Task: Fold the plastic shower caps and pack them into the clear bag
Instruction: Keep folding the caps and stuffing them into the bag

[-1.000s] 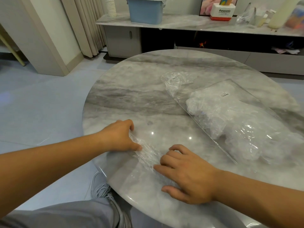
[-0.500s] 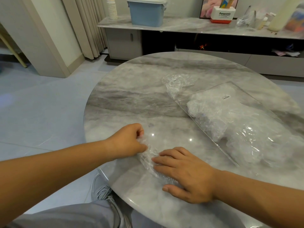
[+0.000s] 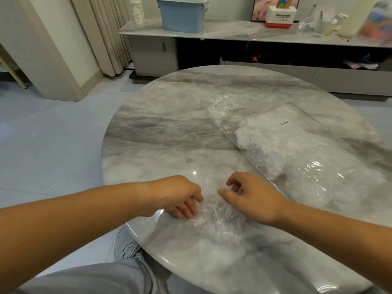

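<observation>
A crumpled clear shower cap (image 3: 220,220) lies on the marble table (image 3: 169,132) near its front edge. My left hand (image 3: 180,198) is at the cap's left end, fingers curled down and pinching its edge. My right hand (image 3: 252,197) hovers just above the cap's right end, fingers loosely curled with thumb and forefinger apart, and I see nothing held in it. The clear bag (image 3: 301,124) lies flat to the right, with several white bunched caps inside. Another loose shower cap (image 3: 220,108) sits by the bag's far left corner.
The round table's edge curves close to my lap and a grey shoe (image 3: 135,257). Behind the table a long low cabinet (image 3: 233,32) carries a blue bin (image 3: 182,14), a stack of paper cups (image 3: 137,10) and a Panasonic box (image 3: 281,16).
My right hand has lifted off the cap, where it was pressing flat, and its fingers have curled. My left hand moved toward me along the cap, which is now bunched up between the hands.
</observation>
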